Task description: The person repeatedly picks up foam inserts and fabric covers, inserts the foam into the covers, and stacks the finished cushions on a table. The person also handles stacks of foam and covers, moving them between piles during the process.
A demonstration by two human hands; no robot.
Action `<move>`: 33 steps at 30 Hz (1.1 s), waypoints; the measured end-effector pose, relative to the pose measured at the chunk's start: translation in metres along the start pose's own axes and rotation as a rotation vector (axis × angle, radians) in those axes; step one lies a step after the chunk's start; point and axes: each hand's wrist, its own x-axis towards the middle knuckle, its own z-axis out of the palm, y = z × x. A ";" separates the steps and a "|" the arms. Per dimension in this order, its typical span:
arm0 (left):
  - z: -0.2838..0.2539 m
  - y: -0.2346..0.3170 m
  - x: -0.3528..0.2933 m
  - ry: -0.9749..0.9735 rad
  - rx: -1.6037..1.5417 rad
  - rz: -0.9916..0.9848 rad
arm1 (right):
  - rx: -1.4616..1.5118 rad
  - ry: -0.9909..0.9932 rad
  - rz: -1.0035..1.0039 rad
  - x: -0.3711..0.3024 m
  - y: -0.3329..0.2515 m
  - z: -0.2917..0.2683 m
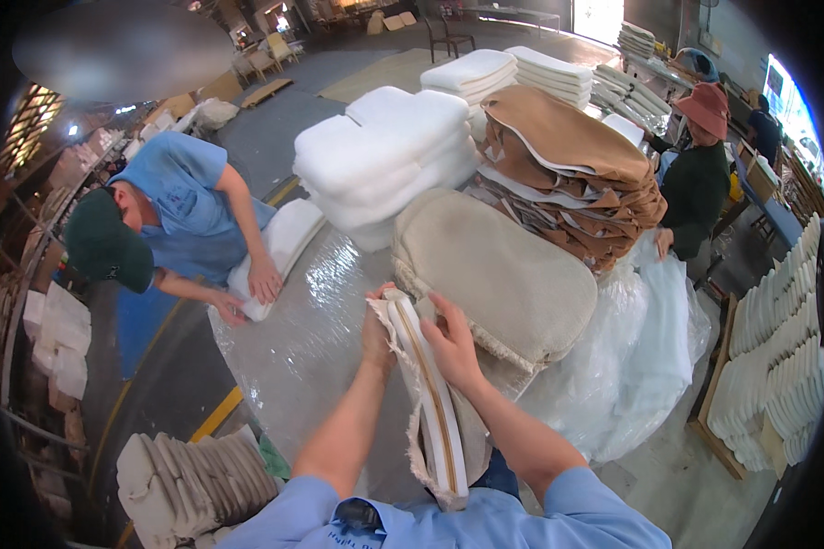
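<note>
Your left hand (377, 337) has its fingers (382, 295) clamped on the far end of a narrow beige cushion (426, 389). Your right hand (454, 346) lies against the opposite side, fingers slightly spread; from this view you can't tell whether they pinch the fabric. The cushion is on edge between your forearms, running back toward your chest, with a white band facing up, a brown stripe along its middle and ragged, fringed cloth down its left side. Just beyond your right hand, a broader beige cushion (494, 265) lies on the bench (288, 352). Past it rise white pads (384, 137) and brown covers (568, 137). To your left, a co-worker (178, 192) touches a white pad (288, 233).
</note>
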 end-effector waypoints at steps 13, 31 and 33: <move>0.043 0.042 -0.054 -0.018 0.575 0.049 | -0.214 0.014 -0.195 0.083 0.027 0.039; 0.035 0.033 -0.042 0.342 1.100 0.344 | -0.055 0.059 -0.052 0.071 0.037 0.053; 0.032 0.030 -0.054 0.321 1.149 0.423 | 0.059 0.069 -0.057 0.061 0.044 0.056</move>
